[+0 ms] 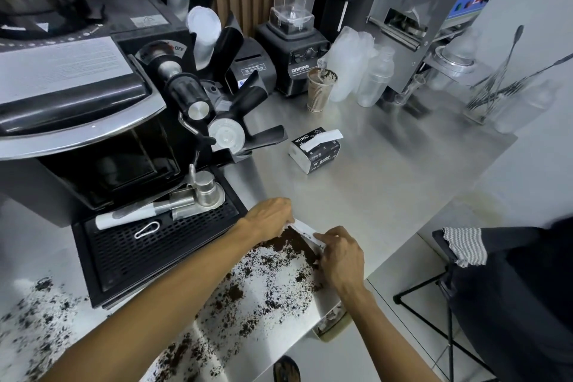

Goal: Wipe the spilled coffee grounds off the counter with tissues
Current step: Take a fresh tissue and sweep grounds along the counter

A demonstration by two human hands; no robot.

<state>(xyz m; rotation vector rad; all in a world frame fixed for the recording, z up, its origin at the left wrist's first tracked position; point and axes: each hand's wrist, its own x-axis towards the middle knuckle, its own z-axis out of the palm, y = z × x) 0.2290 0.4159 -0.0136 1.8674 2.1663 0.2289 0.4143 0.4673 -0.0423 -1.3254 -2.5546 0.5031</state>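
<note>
Dark coffee grounds [263,285] lie scattered across the steel counter [387,183], from the front left corner to a heaped ridge near the middle. A white tissue [305,231] is stretched along the far edge of that ridge. My left hand [269,217] pinches its left end and my right hand [339,257] presses its right end down on the counter. Further back lies a black and white tissue pack [314,152] with one sheet sticking out of its top.
A black espresso machine [93,121] with its drip tray [155,248] stands at the left, close to the grounds. Behind are a blender [293,49], a paper cup [321,88], plastic cups and a sealing machine. A black stool with a cloth [465,245] stands at the counter's right edge.
</note>
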